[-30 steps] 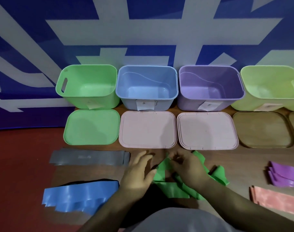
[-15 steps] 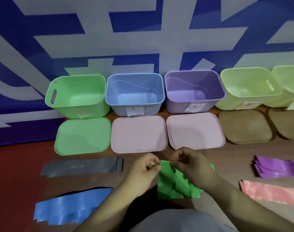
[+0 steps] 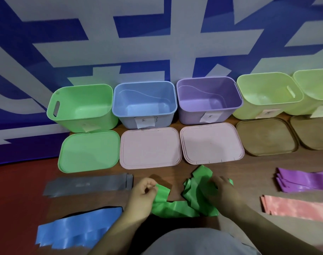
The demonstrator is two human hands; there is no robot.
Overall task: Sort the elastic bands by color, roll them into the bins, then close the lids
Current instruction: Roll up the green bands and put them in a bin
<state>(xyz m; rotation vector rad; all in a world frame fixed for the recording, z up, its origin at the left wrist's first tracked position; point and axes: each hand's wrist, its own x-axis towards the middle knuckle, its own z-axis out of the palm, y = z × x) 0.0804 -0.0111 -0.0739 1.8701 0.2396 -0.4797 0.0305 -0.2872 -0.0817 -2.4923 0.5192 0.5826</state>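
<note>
Since the earlier frame our hands have drawn apart: the left hand (image 3: 142, 196) pinches one end of the green bands (image 3: 175, 207) between thumb and fingers, while the right hand (image 3: 220, 192) grips the bunched remainder, its fingers curled into the folds. One strip sags between the two hands onto the desk (image 3: 249, 168), near the middle of its front edge. Toward the desk's left edge lie the grey bands (image 3: 87, 185) and, nearer us, the blue bands (image 3: 74, 230); toward the right edge lie the purple bands (image 3: 304, 183) and the pink bands (image 3: 295, 207). Beyond the hands, a green lid (image 3: 88, 151), two pink lids (image 3: 149, 148) and brown lids (image 3: 265, 138) lie flat in a row. Along the back edge stand, uncovered, the green bin (image 3: 94, 122), blue bin (image 3: 127, 122), purple bin (image 3: 190, 116) and yellow-green bins (image 3: 249, 113).
</note>
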